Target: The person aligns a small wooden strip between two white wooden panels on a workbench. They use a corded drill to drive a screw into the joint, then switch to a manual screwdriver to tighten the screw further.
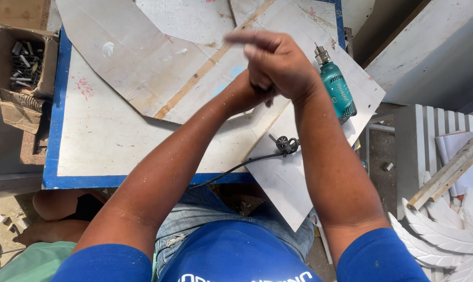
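Teal drill point(337, 89) lengthwise up-left (chuck away), beside both hands' point(275, 65) clasped-together grip.

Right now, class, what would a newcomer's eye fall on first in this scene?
First, the person's two hands, right hand wrapped over the left hand, raised above the blue-edged white worktable in mid-frame. Just right of them a teal electric drill lies on a white cut board. At far left an open cardboard box of dark metal bits sits beside the table.

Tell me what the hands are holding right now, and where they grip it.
It cannot be told. The right hand is folded over the left hand, hiding anything between them. The teal drill lies untouched on the board.
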